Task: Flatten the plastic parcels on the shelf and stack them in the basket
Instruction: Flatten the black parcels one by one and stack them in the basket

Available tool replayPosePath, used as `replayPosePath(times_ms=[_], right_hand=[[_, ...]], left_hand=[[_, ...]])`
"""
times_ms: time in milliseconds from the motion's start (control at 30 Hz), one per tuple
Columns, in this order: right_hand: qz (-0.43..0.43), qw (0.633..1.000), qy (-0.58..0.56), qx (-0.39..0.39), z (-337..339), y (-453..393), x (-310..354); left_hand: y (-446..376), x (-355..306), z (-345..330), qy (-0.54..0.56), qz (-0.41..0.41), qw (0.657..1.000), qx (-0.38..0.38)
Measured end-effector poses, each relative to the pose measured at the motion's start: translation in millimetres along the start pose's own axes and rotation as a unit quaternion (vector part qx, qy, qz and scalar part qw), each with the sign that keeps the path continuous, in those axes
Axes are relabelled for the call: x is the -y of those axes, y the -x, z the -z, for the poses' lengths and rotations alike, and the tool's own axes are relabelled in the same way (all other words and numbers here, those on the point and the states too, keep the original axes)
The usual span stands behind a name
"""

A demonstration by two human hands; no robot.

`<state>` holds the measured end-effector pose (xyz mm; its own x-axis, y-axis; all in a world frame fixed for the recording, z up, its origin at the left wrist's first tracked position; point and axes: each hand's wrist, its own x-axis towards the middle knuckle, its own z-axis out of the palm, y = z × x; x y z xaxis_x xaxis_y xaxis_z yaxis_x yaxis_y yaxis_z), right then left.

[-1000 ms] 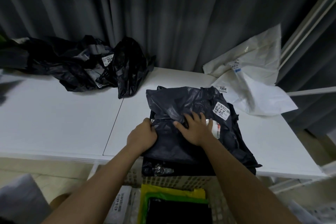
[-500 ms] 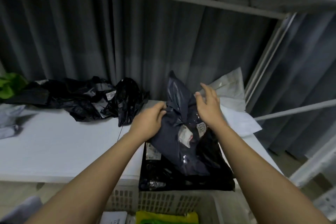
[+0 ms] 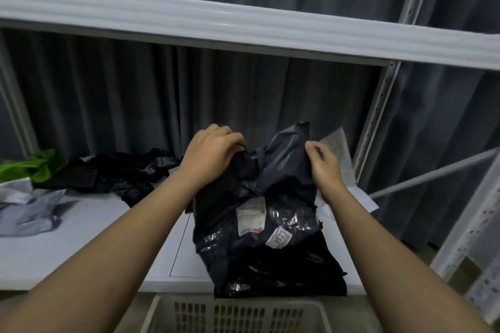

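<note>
Both hands held one dark plastic parcel up by its top edge above the front edge of the white shelf, towards its right end. The left hand had its fingers curled tightly round a bunched fold at the parcel's upper left, knuckles towards the camera. The right hand pinched the upper right edge between thumb and bent fingers, with a flap of the plastic standing up just above it. The parcel hung crumpled between them, its glossy lower part sagging onto a black pile that lay at the shelf's front edge, and it carried a pale shipping label and a smaller white sticker printed with digits too blurred to read surely. Directly below that front edge stood the pale slotted basket, only its near rim and wall in view; its inside could not be seen. Towards the back left of the shelf lay a heap of black parcels, with a green bag beyond them near the left edge and a grey parcel in front of it. A white parcel rested at the back right corner, partly hidden behind the right hand. An upper shelf rail crossed overhead, and a grey curtain hung behind.
</note>
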<state>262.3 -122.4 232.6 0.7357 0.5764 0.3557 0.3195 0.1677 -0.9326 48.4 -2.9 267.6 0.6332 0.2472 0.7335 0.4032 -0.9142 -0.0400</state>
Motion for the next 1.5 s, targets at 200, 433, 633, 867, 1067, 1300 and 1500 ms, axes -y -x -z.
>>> replayPosePath(times_ms=[200,433,633,867,1067,1300,1500], right_hand=[[0.031,0.997,0.039,-0.054,-0.2,7.3,-13.8],[-0.087,0.985,0.071,-0.129,18.9,-11.0,-53.7],[-0.257,0.953,0.036,-0.157,26.3,-37.1,-131.5],[-0.177,0.942,0.268,-0.101,29.7,-34.9,-193.4],[-0.076,0.800,0.505,0.317,3.9,22.7,-193.0],[0.075,0.709,0.572,0.406,5.3,49.4,-189.2],[0.088,0.655,0.655,0.367,15.0,70.2,-187.8]], left_hand=[[7.8,17.5,-21.5,-0.019,0.203,0.979,-0.007],[-2.0,33.6,-53.5,0.041,0.324,0.945,0.032],[19.4,9.9,-128.0,0.079,0.344,0.931,0.094],[86.6,-6.1,-219.8,0.129,0.296,0.833,0.449],[112.9,-13.9,-256.7,0.038,0.258,0.847,0.463],[126.9,4.4,-235.2,0.031,0.406,0.839,0.361],[136.7,11.9,-215.4,0.280,0.536,0.745,0.283]])
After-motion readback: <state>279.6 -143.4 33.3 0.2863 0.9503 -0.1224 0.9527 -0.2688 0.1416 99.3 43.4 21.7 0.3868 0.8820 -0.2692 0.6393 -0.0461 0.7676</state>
